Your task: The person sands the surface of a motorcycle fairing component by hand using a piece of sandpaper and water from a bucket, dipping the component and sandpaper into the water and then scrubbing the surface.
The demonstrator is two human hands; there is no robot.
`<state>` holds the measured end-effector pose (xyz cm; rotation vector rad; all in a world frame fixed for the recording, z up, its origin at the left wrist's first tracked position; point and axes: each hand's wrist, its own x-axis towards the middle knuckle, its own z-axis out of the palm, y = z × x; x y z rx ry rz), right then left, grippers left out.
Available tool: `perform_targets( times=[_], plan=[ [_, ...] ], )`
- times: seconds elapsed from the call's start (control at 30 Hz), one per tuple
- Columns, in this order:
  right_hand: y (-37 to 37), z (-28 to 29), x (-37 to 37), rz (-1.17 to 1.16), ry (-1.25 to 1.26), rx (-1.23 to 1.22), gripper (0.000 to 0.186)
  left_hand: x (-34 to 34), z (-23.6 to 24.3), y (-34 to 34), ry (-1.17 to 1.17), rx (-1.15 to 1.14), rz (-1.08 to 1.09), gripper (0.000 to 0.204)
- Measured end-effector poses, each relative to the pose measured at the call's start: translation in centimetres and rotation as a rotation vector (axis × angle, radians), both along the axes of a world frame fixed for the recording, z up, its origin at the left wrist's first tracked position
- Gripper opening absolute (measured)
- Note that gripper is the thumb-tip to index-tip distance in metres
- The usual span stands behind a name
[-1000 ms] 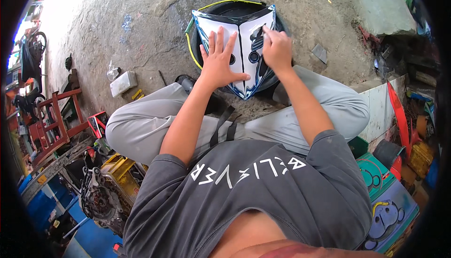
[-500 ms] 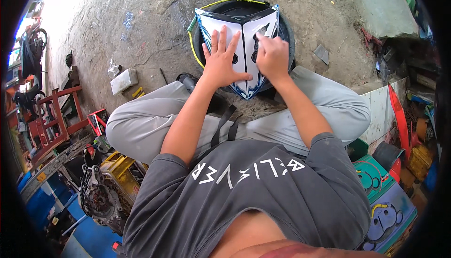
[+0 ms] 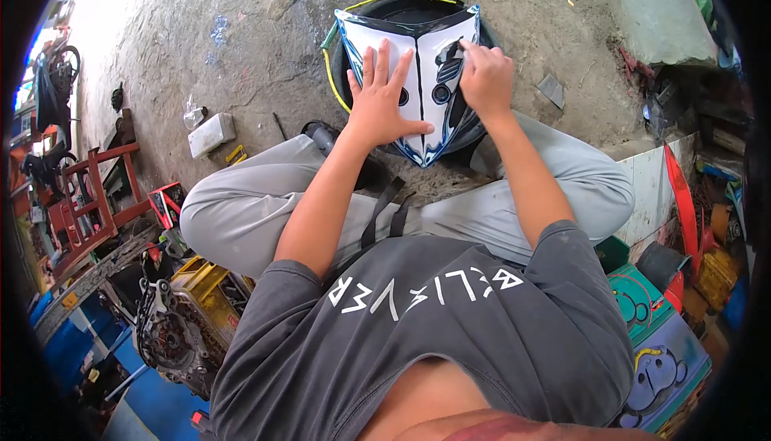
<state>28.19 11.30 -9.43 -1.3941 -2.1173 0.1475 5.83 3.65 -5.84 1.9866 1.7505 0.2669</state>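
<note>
A pointed white motorcycle fairing panel (image 3: 436,39) with blue and black edge markings lies across a black round tub or tire (image 3: 405,10). A dark line runs down its middle, with a dark round spot on either side. My left hand (image 3: 377,112) lies flat on the panel's left half, fingers spread, thumb reaching across the middle line. At the upper right edge of the panel, my right hand (image 3: 487,79) is closed, its fingertips by a black marking. Whatever its fingers may pinch is hidden. A yellow-green hose (image 3: 328,71) curves around the left and far rim.
Left of my crossed legs are a white block (image 3: 212,136), a red metal frame (image 3: 104,200) and an engine part (image 3: 169,336). A concrete slab (image 3: 654,11) stands far right. Painted boxes (image 3: 662,377) lie near my right side. A flat grey piece (image 3: 551,91) rests on the floor.
My right hand has moved right across the panel toward its edge, uncovering dark markings and a round spot. My left hand stays flat in nearly the same place.
</note>
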Motion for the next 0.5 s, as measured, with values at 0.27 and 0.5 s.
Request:
perform_targets(
  times=[0.27,0.5],
  plan=[
    [-1.1,1.7,-1.4,0.085,0.043,-0.003,0.029,-0.3,-0.2,-0.1,0.008,0.009,0.01,0.149],
    [-2.1,1.5,-1.7,0.029,0.02,-0.183,0.027,-0.2,0.0,0.0,-0.001,0.002,0.007,0.149]
  ],
)
